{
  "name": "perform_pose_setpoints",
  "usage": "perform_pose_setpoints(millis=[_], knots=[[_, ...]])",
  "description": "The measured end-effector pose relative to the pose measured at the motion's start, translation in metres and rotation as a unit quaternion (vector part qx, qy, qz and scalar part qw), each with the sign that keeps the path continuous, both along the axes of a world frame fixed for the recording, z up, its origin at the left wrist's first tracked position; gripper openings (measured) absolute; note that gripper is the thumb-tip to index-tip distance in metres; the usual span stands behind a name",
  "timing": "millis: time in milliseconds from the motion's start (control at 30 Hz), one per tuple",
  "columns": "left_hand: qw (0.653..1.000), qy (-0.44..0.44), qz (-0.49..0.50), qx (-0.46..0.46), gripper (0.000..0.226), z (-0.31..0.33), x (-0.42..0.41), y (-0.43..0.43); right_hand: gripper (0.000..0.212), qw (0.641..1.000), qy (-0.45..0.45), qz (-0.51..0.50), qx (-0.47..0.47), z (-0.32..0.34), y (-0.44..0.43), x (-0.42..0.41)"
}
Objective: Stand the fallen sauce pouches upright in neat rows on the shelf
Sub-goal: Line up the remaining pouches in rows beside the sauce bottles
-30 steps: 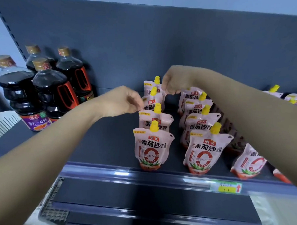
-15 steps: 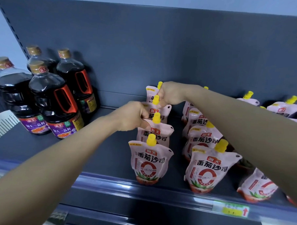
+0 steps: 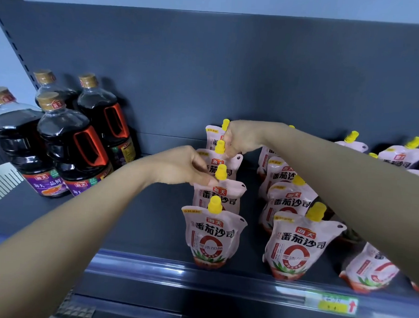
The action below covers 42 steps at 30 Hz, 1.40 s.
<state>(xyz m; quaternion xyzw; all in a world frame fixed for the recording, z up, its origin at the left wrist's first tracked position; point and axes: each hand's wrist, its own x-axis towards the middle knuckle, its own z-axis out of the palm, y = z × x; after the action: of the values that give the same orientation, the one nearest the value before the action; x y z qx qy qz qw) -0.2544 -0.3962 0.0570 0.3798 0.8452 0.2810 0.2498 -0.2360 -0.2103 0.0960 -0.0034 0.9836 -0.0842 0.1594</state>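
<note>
Pink sauce pouches with yellow caps stand in two rows on the dark shelf (image 3: 150,271). The left row runs from its front pouch (image 3: 212,238) back to the rearmost pouch (image 3: 213,135). My left hand (image 3: 179,167) pinches the top left corner of the third pouch (image 3: 227,163) in that row. My right hand (image 3: 240,138) grips the same pouch's top beside its cap. The right row starts with its front pouch (image 3: 298,247). Under my right forearm a leaning pouch (image 3: 371,269) tilts, and more pouches (image 3: 405,159) lie at the back right.
Several dark soy sauce bottles (image 3: 70,140) stand at the left of the shelf, with bare shelf between them and the pouches. A price tag (image 3: 334,306) sits on the front rail. A white ridged divider (image 3: 1,181) shows at the far left.
My right hand has come forward from the rearmost pouch to the third one. My left hand closed in on the same pouch. The row otherwise stands as before.
</note>
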Motion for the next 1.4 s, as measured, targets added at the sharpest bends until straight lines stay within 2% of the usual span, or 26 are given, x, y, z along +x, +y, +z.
perform_pose_setpoints(millis=[33, 100, 167, 233, 333, 433, 533, 633, 800, 933, 1167, 1267, 1400], knots=[[1.0, -0.011, 0.007, 0.012, 0.029, 0.003, -0.003, -0.003, 0.011, 1.0, -0.019, -0.009, -0.02, 0.005, 0.001, 0.001], [0.997, -0.008, 0.044, 0.061, 0.026, 0.008, -0.012, -0.007, 0.015, 0.996, -0.04, -0.033, -0.069, 0.017, 0.007, 0.001], [0.989, 0.037, 0.098, 0.101, 0.013, 0.008, -0.024, -0.006, 0.023, 0.992, -0.013, -0.062, -0.107, 0.029, 0.015, -0.004], [0.983, 0.08, 0.127, 0.102, 0.009, 0.004, -0.032, 0.0, 0.027, 0.99, 0.053, -0.09, -0.09, 0.033, 0.022, -0.012], [0.987, 0.088, 0.115, 0.065, 0.024, -0.005, -0.039, 0.012, 0.033, 0.985, 0.122, -0.119, -0.02, 0.021, 0.026, -0.024], [0.992, 0.083, 0.09, 0.043, 0.016, -0.012, -0.044, 0.024, 0.037, 0.989, 0.106, -0.099, -0.01, 0.001, 0.026, -0.036], [0.991, 0.093, 0.086, 0.038, 0.007, -0.017, -0.05, 0.032, 0.021, 0.991, 0.098, -0.085, -0.031, -0.01, 0.028, -0.046], [0.992, 0.078, 0.091, 0.041, 0.008, -0.019, -0.056, 0.034, 0.014, 0.991, 0.084, -0.085, -0.059, -0.014, 0.031, -0.056], [0.994, 0.051, 0.084, 0.047, 0.01, -0.02, -0.059, 0.034, 0.025, 0.991, 0.027, -0.091, -0.095, -0.012, 0.041, -0.069], [0.995, 0.044, 0.078, 0.051, 0.013, -0.019, -0.059, 0.034, 0.015, 0.99, -0.003, -0.1, -0.104, -0.009, 0.044, -0.076], [0.996, 0.042, 0.068, 0.046, 0.016, -0.019, -0.058, 0.035, 0.03, 0.985, -0.041, -0.113, -0.122, -0.01, 0.043, -0.084], [0.996, 0.036, 0.068, 0.042, 0.017, -0.02, -0.058, 0.035, 0.03, 0.983, -0.037, -0.124, -0.128, -0.012, 0.044, -0.086], [0.996, 0.035, 0.068, 0.04, 0.016, -0.019, -0.057, 0.034, 0.043, 0.982, -0.035, -0.134, -0.129, -0.013, 0.045, -0.086]])
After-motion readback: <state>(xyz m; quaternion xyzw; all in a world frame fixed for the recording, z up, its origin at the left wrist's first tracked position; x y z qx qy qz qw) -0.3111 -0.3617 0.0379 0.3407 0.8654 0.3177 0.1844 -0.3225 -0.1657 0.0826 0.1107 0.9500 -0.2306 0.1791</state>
